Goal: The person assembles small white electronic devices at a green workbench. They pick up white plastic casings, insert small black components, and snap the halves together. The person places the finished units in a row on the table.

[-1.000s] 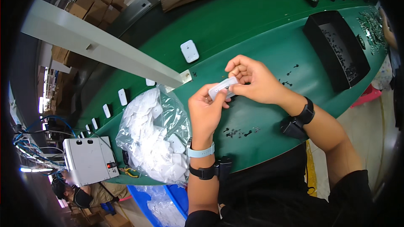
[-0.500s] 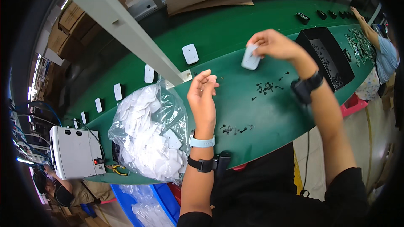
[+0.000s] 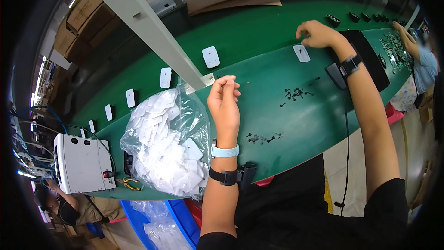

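My right hand [image 3: 320, 34] is over the far side of the green work surface, its fingers loosely bent and apart with nothing between them. Just below its fingertips a white rounded rectangular plate [image 3: 302, 54] lies flat, with a small dark mark on its upper part. My left hand [image 3: 224, 101] hovers above the bench, thumb and curled fingers together; whatever they hold, if anything, is hidden. To its left bulges a clear plastic bag [image 3: 200, 125] full of white plates [image 3: 159, 157]. Small black stemmed pieces [image 3: 296, 94] are scattered between my arms, and more black pieces [image 3: 264, 139] lie nearer me.
A slanted grey post [image 3: 152, 32] stands beyond the bag. Several white plates [image 3: 210, 57] line the green belt [image 3: 259, 32]. A black bin [image 3: 370, 58] sits beyond my right wrist. Left are a white machine [image 3: 83, 164] and yellow-handled pliers [image 3: 132, 184]. A co-worker [image 3: 422, 60] sits far right.
My right hand has let go of the white plate, which now lies on the green surface farther away and to the right. The left hand has hardly moved.
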Demonstrator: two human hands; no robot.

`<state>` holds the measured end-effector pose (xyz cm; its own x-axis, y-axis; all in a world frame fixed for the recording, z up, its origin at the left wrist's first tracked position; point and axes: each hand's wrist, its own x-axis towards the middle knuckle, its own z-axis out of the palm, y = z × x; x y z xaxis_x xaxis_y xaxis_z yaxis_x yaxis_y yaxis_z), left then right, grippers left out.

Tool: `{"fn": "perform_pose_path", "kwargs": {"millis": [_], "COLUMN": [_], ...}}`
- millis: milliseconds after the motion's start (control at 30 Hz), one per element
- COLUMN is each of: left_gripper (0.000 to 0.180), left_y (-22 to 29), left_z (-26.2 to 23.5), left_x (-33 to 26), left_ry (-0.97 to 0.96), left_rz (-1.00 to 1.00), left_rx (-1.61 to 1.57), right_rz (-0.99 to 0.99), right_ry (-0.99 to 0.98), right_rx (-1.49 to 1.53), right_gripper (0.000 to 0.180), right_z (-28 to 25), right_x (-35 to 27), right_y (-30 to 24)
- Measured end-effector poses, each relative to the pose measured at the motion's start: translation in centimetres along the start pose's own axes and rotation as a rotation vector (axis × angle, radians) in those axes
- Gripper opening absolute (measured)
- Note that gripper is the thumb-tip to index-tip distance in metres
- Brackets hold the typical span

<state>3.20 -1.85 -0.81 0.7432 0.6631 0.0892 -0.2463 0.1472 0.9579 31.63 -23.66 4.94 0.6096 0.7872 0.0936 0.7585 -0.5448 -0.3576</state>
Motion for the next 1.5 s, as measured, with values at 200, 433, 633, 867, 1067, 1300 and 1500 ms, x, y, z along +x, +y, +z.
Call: {"fn": "perform_pose_path", "kwargs": {"millis": [200,433,633,867,1067,1300,1500], "left_gripper": [0.014,0.01,0.01,0.013,0.024,0.03,0.041], "left_y": [-0.6,-0.3,4.5,8.0,8.9,7.6,6.1], "left_z": [-0.4,-0.1,0.3,-9.9,-11.3,-11.2,-11.4], "left_x": [-0.1,-0.2,-4.6,-8.7,-9.3,-9.2,-8.1], "left_ry": [0.002,0.024,-0.159,-0.005,-0.074,-0.127,-0.033], "left_rz": [-0.031,0.041,0.035,0.023,0.188,0.088,0.069], "left_rx": [0.183,0.279,0.788,1.402,1.621,1.889,1.917], "right_rz": [-0.298,-0.299,-0.428,-0.422,-0.413,-0.403,-0.401], "right_ry": [-0.063,-0.344,-0.339,-0.365,-0.346,-0.349,-0.361], "right_rx": [0.305,0.462,0.366,0.31,0.32,0.349,0.358], "right_gripper": [0.014,0.009,0.006,0.005,0.008,0.01,0.012], "right_z": [2.9,5.7,7.0,7.4,7.2,7.5,7.3], "right_x": [-2.9,-6.0,-6.3,-6.5,-6.8,-6.9,-6.9], "right_y": [-9.8,-10.1,-9.3,-9.9,-10.2,-9.8,-10.2]}}
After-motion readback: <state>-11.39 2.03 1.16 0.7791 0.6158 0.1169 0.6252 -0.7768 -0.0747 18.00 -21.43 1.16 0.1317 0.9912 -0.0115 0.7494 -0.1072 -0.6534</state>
